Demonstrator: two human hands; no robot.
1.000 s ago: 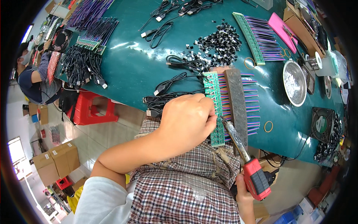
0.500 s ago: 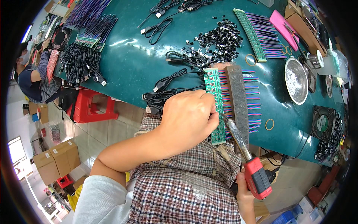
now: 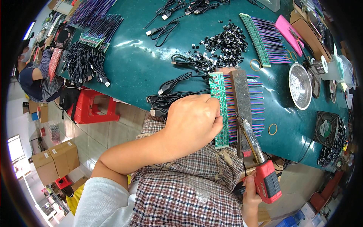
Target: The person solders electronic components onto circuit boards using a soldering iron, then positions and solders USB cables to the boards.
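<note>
the green table carries all parts; positions below are given relative to the green circuit-board strip, which lies near the table's front edge with coloured wires fanning out to its right. a grey metal bar lies across those wires, just right of the strip.

change from the earlier frames: the left hand stays on the lower half of the strip, shifted only slightly; the soldering iron keeps its angle, tip close to the strip's lower right.

left hand: forearm enters from lower left, wrist bent, knuckles up, fingers curled together and pressing on the strip's left edge; what lies under the fingers cannot be told.

right hand: below the strip and right of it, off the table, clamped around the iron's red handle.

black usb cables lie left of the strip. a heap of small black connectors lies above it. a round metal dish sits well to its right.
</note>
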